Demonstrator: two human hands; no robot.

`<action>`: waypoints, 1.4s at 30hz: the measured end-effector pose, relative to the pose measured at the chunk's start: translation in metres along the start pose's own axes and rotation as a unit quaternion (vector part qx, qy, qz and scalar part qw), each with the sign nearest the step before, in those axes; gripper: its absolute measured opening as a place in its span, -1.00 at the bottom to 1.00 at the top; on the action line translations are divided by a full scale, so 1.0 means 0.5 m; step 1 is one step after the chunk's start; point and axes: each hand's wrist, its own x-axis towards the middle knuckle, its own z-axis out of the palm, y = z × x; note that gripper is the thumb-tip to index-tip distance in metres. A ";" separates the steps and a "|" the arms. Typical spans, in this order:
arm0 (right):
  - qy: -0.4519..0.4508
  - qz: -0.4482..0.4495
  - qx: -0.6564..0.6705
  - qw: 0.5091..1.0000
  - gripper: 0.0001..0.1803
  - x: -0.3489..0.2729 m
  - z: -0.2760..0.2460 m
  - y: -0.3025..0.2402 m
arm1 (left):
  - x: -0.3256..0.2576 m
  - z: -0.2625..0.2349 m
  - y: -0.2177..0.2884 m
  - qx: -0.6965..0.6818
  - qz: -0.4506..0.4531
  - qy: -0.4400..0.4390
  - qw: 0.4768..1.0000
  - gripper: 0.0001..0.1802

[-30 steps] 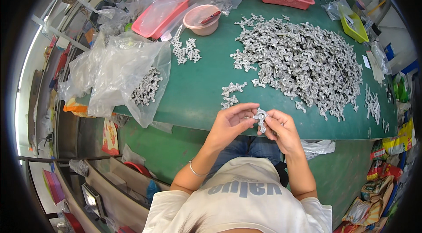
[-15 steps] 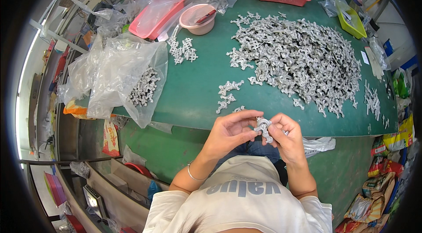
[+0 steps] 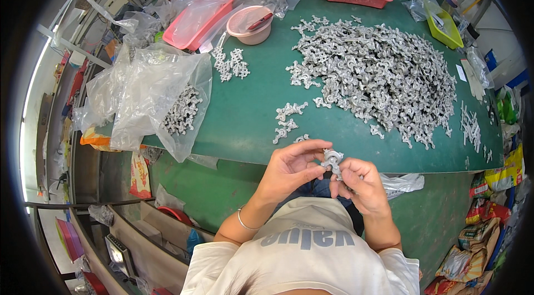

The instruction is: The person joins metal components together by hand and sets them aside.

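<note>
Between my two hands, just off the near edge of the table, is a small silvery cast metal part [image 3: 332, 159] with a rounded middle and lobed ends. My left hand [image 3: 293, 168] pinches it between thumb and fingers from the left. On the right, my right hand [image 3: 360, 184] is closed, its thumb and fingertips at the lower end of the part; what else those fingers hold is hidden. Several like parts [image 3: 286, 122] lie on the table beyond my left hand. A large heap of the same metal parts [image 3: 384, 78] spreads across the table's right half.
Left on the green table [image 3: 245, 122], a clear plastic bag [image 3: 147, 95] holds more parts. Behind are a pink tray [image 3: 192, 36], a pink bowl [image 3: 236, 23] with a red-handled tool, and a red tray [image 3: 356, 0] of small metal pieces. A yellow-green basket [image 3: 445, 28] stands far right.
My right hand has slid a little down and to the right along the metal part, which shows more of its lower end. My left hand stays nearly still.
</note>
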 end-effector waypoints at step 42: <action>0.172 -0.131 -0.671 0.709 -0.63 0.147 -0.101 0.161 | 0.020 -0.262 -0.002 0.250 0.151 0.396 0.870 -0.51</action>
